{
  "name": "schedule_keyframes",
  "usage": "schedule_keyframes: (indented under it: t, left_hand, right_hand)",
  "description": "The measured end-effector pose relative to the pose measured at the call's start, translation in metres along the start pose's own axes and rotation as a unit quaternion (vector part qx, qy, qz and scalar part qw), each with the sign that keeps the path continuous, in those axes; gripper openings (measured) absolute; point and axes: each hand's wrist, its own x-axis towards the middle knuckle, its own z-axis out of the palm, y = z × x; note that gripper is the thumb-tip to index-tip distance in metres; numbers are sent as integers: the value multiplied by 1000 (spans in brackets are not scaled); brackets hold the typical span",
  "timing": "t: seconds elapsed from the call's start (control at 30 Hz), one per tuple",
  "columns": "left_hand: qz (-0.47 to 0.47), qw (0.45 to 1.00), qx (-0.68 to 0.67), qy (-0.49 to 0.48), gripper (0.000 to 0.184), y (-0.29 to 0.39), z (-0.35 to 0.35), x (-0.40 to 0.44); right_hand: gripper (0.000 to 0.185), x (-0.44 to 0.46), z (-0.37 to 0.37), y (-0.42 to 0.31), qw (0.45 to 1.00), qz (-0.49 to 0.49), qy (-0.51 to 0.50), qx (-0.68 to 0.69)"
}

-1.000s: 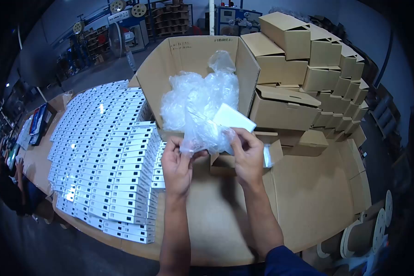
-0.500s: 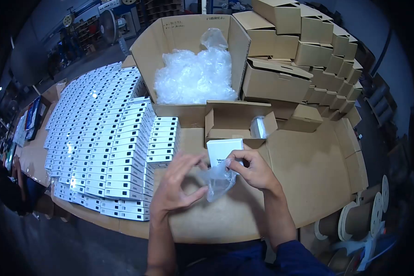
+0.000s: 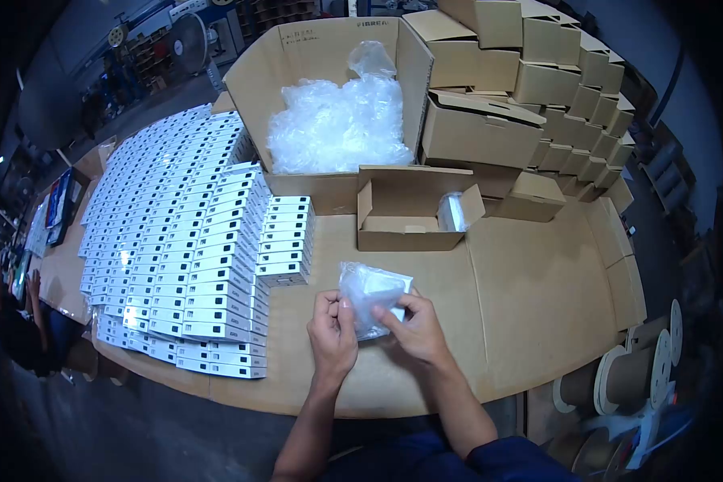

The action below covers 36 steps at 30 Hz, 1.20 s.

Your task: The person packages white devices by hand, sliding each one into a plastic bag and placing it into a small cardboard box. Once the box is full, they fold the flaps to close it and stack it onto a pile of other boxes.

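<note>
A clear plastic bag [image 3: 352, 283] covers much of a small white box [image 3: 395, 280] in front of me. How far the box sits inside the bag, I cannot tell. My left hand [image 3: 333, 331] pinches the bag at its left side. On the other side my right hand [image 3: 418, 328] grips the box through or along with the plastic, thumb across the front. Just beyond is an open brown carton [image 3: 410, 240], with one wrapped white box [image 3: 451, 212] standing at its right end.
Stacked white boxes [image 3: 169, 241] fill the left of the cardboard-covered table [image 3: 550, 313]. A large carton [image 3: 313, 193] of clear plastic bags [image 3: 337, 124] stands at the back. Brown cartons [image 3: 482, 132] pile up behind right. Cable spools [image 3: 631, 381] lie off the right edge. Another person's hand [image 3: 34, 285] shows far left.
My left hand has come in from the left and closed on the bag. The bag now covers much of the box, which has moved slightly nearer me.
</note>
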Motion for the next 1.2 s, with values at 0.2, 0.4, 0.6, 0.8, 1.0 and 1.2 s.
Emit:
schedule_keyframes:
  t: [0.2,0.4,0.6,0.8,1.0,1.2]
  left_hand:
    - [-75,990,-116,-13,26,-29,-11,-9]
    - [-97,989,-62,-94,25,-22,-7,-11]
    - [-113,989,-70,-70,18,-26,-15,-13]
    - [-129,981,-144,-7,29,-48,-8,-12]
    - [-64,989,-125,55,27,-52,-23,12]
    - [224,947,232,9,35,12,-21,29]
  right_hand:
    - [20,1,7,9,968,53,169,180]
    - [18,0,-5,21,962,58,171,203]
    - [25,10,-38,7,946,69,208,238]
    - [32,-16,-15,32,998,48,-5,32]
    - [19,-24,-6,16,987,35,65,-142]
    - [21,-18,-9,5,934,-167,98,-301]
